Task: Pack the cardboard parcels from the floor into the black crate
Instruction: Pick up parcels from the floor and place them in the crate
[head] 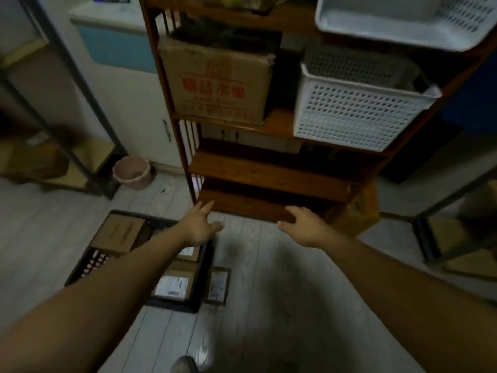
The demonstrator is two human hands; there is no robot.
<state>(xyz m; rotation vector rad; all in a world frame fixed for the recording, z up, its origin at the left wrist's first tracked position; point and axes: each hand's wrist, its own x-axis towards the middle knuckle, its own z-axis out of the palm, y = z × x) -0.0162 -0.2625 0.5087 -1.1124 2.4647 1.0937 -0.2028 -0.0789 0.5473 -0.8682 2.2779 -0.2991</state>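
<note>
The black crate (200,286) lies on the pale floor at lower left, partly hidden under my left forearm. Inside it I see a brown cardboard parcel (119,232) at the far end and a labelled parcel (173,285) at the near end. A small labelled parcel (218,285) lies on the floor just right of the crate's wall. My left hand (200,227) hangs above the crate's far right corner, fingers spread and holding nothing. My right hand (302,227) is held out over bare floor in front of the shelf, fingers relaxed, holding nothing.
A wooden shelf unit (269,168) stands straight ahead, bearing a big cardboard box (215,84) and white perforated baskets (355,103). A pink bucket (131,172) sits by the white cabinet. Metal racks flank both sides. A yellowish box (357,211) leans at the shelf's right foot.
</note>
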